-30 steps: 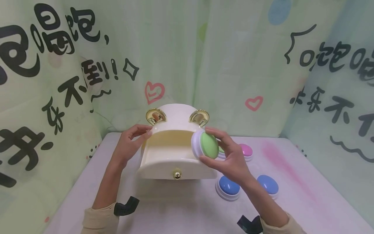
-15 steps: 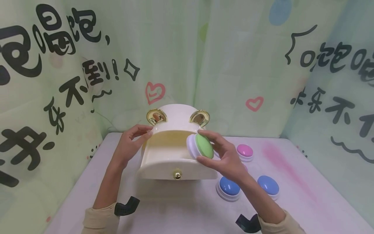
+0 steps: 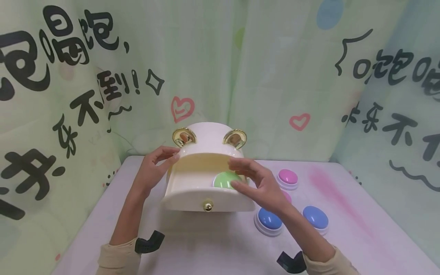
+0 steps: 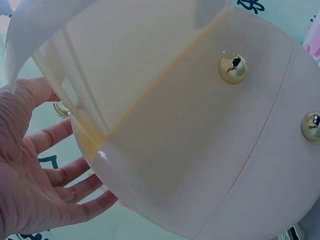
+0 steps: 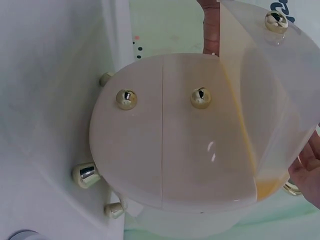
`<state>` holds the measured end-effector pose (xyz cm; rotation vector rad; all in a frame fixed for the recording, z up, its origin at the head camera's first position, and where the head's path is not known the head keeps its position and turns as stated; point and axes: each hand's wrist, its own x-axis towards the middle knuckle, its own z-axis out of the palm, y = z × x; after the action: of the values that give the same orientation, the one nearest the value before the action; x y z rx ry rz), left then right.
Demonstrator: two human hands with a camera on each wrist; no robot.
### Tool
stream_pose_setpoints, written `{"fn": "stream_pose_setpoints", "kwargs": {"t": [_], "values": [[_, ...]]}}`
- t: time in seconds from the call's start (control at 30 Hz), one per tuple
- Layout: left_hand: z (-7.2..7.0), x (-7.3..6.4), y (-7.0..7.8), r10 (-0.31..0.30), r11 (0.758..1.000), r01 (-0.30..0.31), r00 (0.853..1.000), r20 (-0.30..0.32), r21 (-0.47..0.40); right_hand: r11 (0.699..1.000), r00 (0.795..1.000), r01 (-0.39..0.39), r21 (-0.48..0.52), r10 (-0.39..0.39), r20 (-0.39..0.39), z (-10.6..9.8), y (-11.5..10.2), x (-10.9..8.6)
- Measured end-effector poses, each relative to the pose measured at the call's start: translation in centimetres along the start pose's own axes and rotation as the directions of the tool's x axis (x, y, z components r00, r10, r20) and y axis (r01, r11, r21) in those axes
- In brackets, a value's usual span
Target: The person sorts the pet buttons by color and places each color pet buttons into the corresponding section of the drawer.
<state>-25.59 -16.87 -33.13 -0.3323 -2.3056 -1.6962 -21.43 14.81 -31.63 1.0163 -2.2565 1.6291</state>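
Observation:
A rounded white cabinet (image 3: 207, 133) with gold ear-like pieces stands upright at the centre of the head view. Its top drawer (image 3: 185, 199), with a gold knob, is pulled out. A green dome button (image 3: 223, 179) sits inside, toward the drawer's right end, its base hidden by the drawer front. My right hand (image 3: 262, 185) hovers over that end, fingers and thumb extended, thumb overlapping the button's edge. With relaxed, spread fingers, my left hand (image 3: 152, 170) touches the cabinet's left side; the left wrist view shows those fingers (image 4: 75, 190) along the curved edge.
Right of the cabinet, two blue buttons (image 3: 269, 219) and a pink button (image 3: 288, 177) lie on the white table (image 3: 199, 248). Another pink one (image 3: 287, 196) is partly behind my right hand. Lower drawers with gold knobs (image 5: 201, 98) are closed. Printed curtains surround the table.
The green button has gone from my right hand's grip, tilted over the drawer's right side, down into the drawer. My right fingers have let go. My left hand has stayed put.

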Motion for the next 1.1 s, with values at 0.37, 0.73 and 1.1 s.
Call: {"fn": "stream_pose_setpoints", "kwargs": {"t": [0.37, 0.73, 1.1], "values": [[0.0, 0.0, 0.0, -0.005, 1.0, 0.005, 1.0, 0.003, -0.002, 1.0, 0.999, 0.007, -0.002, -0.007, -0.042, 0.3, 0.2, -0.3], [0.0, 0.0, 0.0, 0.005, 1.0, -0.005, 1.0, 0.002, -0.009, 0.998, 0.994, 0.0, 0.069, 0.007, -0.109, -0.2, 0.5, -0.9], [-0.1, 0.1, -0.2, 0.011, 1.0, -0.011, 1.0, 0.001, -0.003, 0.983, 0.982, -0.006, 0.186, 0.041, -0.183, -1.1, 0.9, -1.3]]}}
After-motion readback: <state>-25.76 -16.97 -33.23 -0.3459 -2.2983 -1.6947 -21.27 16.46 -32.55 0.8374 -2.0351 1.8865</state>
